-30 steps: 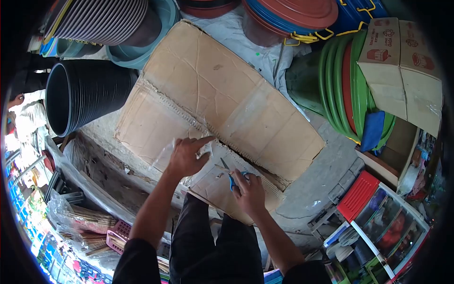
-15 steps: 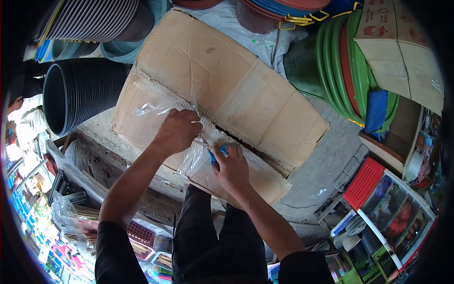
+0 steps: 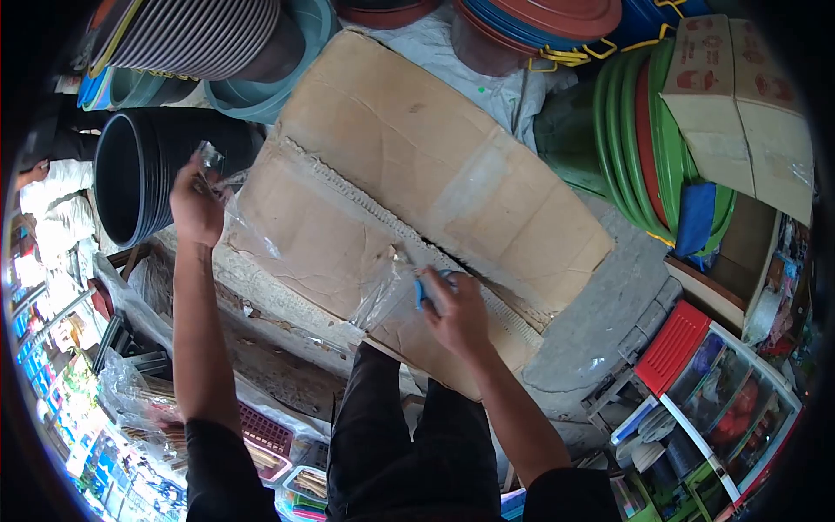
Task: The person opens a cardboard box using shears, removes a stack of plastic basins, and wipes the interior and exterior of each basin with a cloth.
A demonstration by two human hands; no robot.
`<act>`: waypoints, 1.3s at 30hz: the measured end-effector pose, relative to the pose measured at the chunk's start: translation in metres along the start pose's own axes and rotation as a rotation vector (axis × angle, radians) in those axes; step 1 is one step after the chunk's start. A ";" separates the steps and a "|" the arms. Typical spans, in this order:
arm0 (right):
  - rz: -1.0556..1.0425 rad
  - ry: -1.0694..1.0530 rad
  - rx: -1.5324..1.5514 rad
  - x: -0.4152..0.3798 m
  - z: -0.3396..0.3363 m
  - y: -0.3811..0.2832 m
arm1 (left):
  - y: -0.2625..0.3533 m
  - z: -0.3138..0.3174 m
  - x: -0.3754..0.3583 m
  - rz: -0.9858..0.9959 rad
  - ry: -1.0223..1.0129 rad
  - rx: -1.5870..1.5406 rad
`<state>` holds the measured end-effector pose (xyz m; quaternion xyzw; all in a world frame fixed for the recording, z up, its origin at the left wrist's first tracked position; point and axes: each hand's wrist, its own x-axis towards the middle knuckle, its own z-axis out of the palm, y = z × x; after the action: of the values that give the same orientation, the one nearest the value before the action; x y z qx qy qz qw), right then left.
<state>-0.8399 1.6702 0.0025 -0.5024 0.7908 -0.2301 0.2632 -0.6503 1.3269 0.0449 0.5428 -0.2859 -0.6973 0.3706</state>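
Observation:
A large flattened-looking cardboard box (image 3: 383,96) lies in front of my legs, a ragged corrugated seam running diagonally across it. My right hand (image 3: 461,315) is closed around the blue-handled scissors (image 3: 423,294), held low over the near flap. Clear plastic tape (image 3: 380,291) clings to that flap just left of the scissors. Off the box's left edge, my left hand (image 3: 197,207) is raised beside the black buckets, with its fingers closed on a crumpled strip of clear tape (image 3: 210,157). Part of the strip trails back toward the cardboard.
Stacked black buckets (image 3: 130,174) lie on their side at left. Green tubs (image 3: 613,130) and another cardboard box (image 3: 739,96) stand at right. A red-lidded case (image 3: 674,348) sits lower right. Baskets (image 3: 265,435) are by my legs. Another person's hand (image 3: 35,172) shows at far left.
My left hand has moved left and up, away from the seam, carrying the strip of tape. My right hand with the scissors has shifted slightly right and down. The view has moved a little.

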 end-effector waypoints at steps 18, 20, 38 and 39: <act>-0.052 0.071 -0.015 0.176 0.038 -0.073 | 0.092 -0.072 0.049 1.193 0.440 0.357; -0.073 0.047 0.028 0.183 0.044 -0.074 | 0.076 -0.073 0.059 1.066 0.497 0.655; -0.095 0.111 0.049 0.142 0.078 -0.068 | -0.048 -0.036 0.133 -0.014 -0.318 1.360; -0.097 0.117 0.050 0.141 0.078 -0.065 | -0.047 -0.040 0.142 -0.209 -0.482 1.166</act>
<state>-0.7958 1.5079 -0.0414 -0.5190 0.7737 -0.2910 0.2174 -0.6403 1.2357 -0.0805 0.5083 -0.6392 -0.5623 -0.1303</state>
